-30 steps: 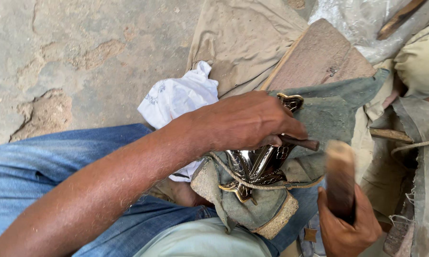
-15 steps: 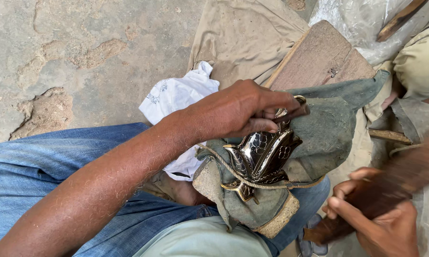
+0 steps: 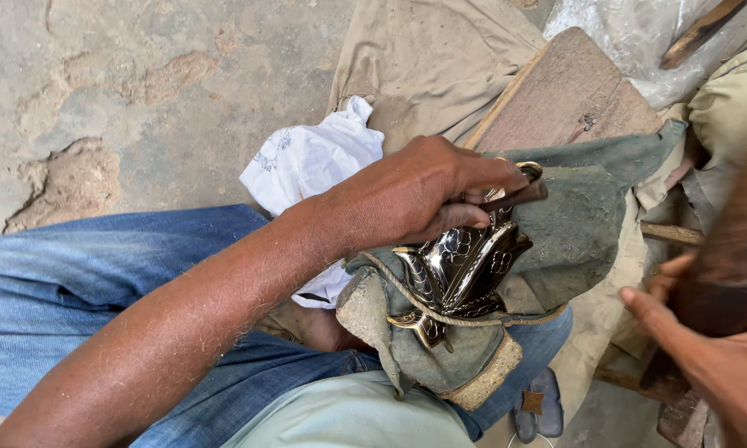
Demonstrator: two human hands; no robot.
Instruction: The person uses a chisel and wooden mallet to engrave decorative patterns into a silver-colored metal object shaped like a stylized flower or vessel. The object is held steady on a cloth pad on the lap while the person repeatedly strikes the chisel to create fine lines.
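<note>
Pinching a thin dark punch (image 3: 519, 197) between the thumb and fingers of my left hand (image 3: 423, 195), I kept its tip down on the shiny, engraved metal piece (image 3: 460, 274), near that piece's upper end. The hand was closed around the tool, knuckles up, wrist resting over the work. My right hand (image 3: 709, 357) was wrapped around a wooden mallet (image 3: 734, 257), raised off to the side and blurred, so I could not tell how tight the grip was.

To do this well, I judged the punch had to stay steady against the metal, with my fingers clear of its top end and each blow landing squarely.

The metal piece lay on my lap in a fold of grey-green cloth (image 3: 581, 224), a cord (image 3: 440, 311) drawn across its lower part. Its long axis ran slantwise, from the lower end near my knee up toward the wooden board (image 3: 564, 99) beyond. A white rag (image 3: 307, 158) lay on the ground beside my jeans (image 3: 83, 290).
</note>
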